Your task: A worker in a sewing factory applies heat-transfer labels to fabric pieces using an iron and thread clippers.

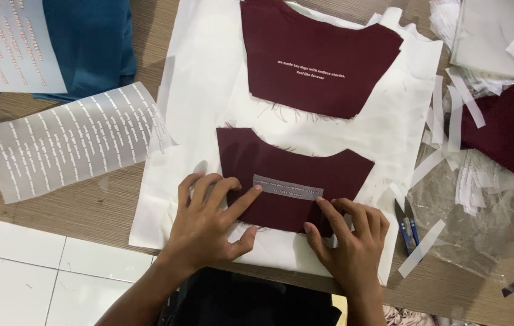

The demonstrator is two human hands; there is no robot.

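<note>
A maroon fabric piece (293,172) lies on a white cloth (202,96) near the table's front edge. A small grey transfer strip (288,187) with pale lettering rests across its middle. My left hand (208,220) lies flat on the fabric's left part, index fingertip touching the strip's left end. My right hand (347,235) presses the fabric's lower right, its index fingertip at the strip's right end. A second maroon piece (314,57) with printed pale lettering lies farther back on the same cloth.
A translucent sheet of lettering strips (70,142) lies at left, blue fabric (91,42) behind it. Blue-handled thread snips (408,226) sit right of my right hand. Peeled white strips (450,115), clear plastic and another maroon piece (504,136) clutter the right side.
</note>
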